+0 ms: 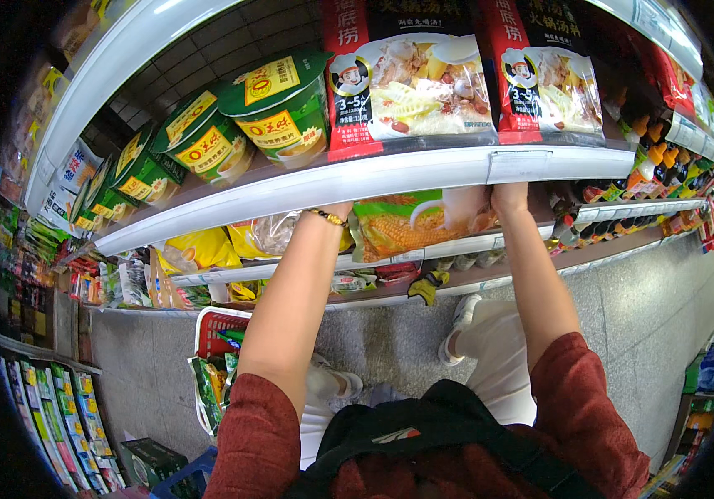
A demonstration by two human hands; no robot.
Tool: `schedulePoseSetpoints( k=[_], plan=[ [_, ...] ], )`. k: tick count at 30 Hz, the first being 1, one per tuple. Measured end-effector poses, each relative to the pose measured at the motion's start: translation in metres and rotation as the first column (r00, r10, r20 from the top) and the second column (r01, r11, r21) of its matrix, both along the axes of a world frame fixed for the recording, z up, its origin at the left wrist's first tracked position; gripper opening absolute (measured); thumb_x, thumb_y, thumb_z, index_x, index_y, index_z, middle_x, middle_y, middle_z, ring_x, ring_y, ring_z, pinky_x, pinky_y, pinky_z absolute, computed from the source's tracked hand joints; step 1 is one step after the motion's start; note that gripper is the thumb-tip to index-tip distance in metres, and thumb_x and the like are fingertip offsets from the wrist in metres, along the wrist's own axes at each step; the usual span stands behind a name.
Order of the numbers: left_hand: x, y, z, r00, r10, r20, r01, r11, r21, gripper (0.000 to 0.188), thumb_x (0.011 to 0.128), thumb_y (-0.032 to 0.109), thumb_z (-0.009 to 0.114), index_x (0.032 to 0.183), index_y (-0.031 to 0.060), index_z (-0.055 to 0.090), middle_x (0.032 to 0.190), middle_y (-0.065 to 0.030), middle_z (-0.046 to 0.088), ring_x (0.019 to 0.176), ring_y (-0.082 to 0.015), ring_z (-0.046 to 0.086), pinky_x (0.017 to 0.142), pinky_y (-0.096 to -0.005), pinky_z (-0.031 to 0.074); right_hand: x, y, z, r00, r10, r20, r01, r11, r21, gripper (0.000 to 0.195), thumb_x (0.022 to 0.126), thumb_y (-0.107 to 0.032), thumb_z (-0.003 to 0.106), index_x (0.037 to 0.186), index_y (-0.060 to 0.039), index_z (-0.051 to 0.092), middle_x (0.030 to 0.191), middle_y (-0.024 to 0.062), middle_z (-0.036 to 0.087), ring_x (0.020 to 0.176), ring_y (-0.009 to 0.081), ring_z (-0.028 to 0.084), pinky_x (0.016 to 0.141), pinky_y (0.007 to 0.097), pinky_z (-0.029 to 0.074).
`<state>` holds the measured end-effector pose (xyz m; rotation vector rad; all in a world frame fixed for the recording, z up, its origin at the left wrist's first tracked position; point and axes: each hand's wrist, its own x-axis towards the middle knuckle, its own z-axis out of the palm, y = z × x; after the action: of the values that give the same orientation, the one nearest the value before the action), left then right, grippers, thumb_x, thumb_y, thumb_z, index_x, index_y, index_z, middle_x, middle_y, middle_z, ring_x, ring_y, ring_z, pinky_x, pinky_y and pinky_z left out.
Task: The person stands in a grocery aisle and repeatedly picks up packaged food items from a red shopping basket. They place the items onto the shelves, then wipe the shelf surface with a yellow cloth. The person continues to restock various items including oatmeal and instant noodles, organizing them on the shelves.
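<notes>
A green and orange plastic food bag (422,227) with corn and a white cup printed on it leans out over the edge of a lower shelf. Next to its upper left side is my left hand (337,211), a beaded bracelet on the wrist. My right hand (509,194) is at the bag's upper right side. The white front edge (357,181) of the shelf above hides most of both hands, so their grip on the bag does not show. Yellow bags (198,251) lie on that lower shelf, left of my left arm.
Above my hands stand green lidded cups (273,109) and red-black soup packets (413,81). A red basket (210,330) holding packets is on the floor to my left. Yellow-black gloves (427,287) hang by the lower shelf. Bottles (656,165) line shelves at right.
</notes>
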<state>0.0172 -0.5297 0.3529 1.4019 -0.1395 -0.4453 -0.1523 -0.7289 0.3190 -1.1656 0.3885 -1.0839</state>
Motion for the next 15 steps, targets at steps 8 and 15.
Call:
schedulePoseSetpoints(
  k=[8, 15],
  plan=[
    [0.032, 0.005, -0.013, 0.873, -0.239, 0.424, -0.044, 0.829, 0.557, 0.025, 0.079, 0.018, 0.049, 0.096, 0.0009, 0.052, 0.087, -0.0139, 0.056, 0.079, -0.0286, 0.052, 0.068, -0.0409, 0.041, 0.053, 0.032, -0.025, 0.991, -0.11, 0.082, 0.073, 0.928, 0.365, 0.043, 0.085, -0.031, 0.044, 0.12, -0.0068, 0.037, 0.111, 0.0069, 0.046, 0.1, 0.02, 0.046, 0.084, 0.0347, 0.039],
    [-0.131, 0.032, -0.022, 0.463, -0.461, 0.757, -0.146, 0.802, 0.578, 0.068, 0.07, 0.021, 0.063, 0.124, 0.0011, 0.028, 0.123, -0.0289, 0.028, 0.109, -0.0415, 0.037, 0.086, -0.0411, 0.038, 0.029, 0.013, -0.048, 0.983, -0.172, 0.059, 0.162, 0.975, 0.149, 0.038, 0.084, -0.024, 0.047, 0.116, -0.003, 0.039, 0.107, 0.0085, 0.046, 0.097, 0.019, 0.046, 0.081, 0.0316, 0.041]
  ],
)
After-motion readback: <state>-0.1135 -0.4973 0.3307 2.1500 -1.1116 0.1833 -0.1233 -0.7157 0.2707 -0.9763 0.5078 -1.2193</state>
